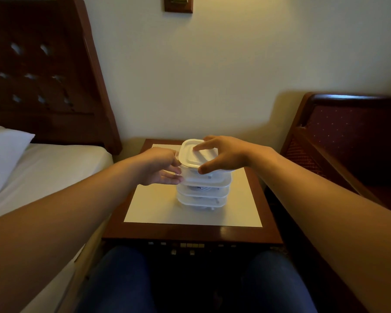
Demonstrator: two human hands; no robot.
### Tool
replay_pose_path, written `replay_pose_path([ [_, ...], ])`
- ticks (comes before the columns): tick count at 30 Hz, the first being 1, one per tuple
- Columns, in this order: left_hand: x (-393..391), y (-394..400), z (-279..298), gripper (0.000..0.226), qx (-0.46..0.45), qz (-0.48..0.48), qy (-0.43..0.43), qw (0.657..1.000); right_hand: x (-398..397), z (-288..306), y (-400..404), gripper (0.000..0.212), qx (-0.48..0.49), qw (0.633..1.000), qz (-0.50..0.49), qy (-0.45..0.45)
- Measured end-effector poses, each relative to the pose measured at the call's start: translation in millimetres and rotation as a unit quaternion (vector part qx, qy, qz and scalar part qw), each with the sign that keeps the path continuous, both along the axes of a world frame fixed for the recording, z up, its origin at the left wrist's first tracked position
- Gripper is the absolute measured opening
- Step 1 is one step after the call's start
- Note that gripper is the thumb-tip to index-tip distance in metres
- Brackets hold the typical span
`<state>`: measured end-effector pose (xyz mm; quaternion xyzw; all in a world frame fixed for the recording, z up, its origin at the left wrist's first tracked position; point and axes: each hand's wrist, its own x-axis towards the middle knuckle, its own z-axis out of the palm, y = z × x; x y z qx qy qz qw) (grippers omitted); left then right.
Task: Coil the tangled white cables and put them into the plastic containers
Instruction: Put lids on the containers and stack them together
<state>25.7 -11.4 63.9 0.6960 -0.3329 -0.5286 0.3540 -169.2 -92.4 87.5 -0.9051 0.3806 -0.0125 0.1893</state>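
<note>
A bed (45, 168) with white sheets and a pillow (2, 150) fills the left side under a dark wooden headboard (38, 71), and a dark red chair (348, 141) stands on the right. Between them sits a small wooden desk (190, 231) with a pale inset top. On that top stands a stack of plastic containers (203, 190) (clear tubs with white lids), and coiled white cables (201, 189) show faintly through the walls. The top container (198, 155) sits tilted and shifted a little off the stack. The right hand (224, 152) spreads wide over its lid, fingertips on top and thumb hooked on the near edge. The left hand (160, 166) is loosely curled against the left side of the upper containers, fingertips touching the walls.
</note>
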Motion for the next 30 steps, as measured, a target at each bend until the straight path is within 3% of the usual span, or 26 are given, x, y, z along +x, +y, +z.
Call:
replay_pose_path([
  [3,2,4,3,0.042,0.004,-0.003,0.019,1.0,2,1,-1,0.069,0.022,1.0,0.004,0.015],
  [9,-7,1,-4,0.01,-0.041,0.054,-0.041,0.997,6,-6,-8,0.07,0.046,0.998,0.012,0.039],
  [14,-10,-11,-26,0.029,-0.141,0.066,-0.19,0.969,5,-15,-14,0.068,0.016,0.997,0.027,0.069],
  [19,-21,-16,-38,0.044,-0.179,0.059,-0.394,0.9,1,-35,-11,0.066,-0.021,0.998,0.022,0.053],
  [25,-28,-19,-37,0.042,-0.162,0.06,-0.42,0.891,2,-57,-3,0.071,-0.146,0.987,0.015,0.066],
  [30,-29,-17,-28,0.043,-0.158,0.026,-0.391,0.906,1,-52,-4,0.065,-0.126,0.989,0.02,0.071],
])
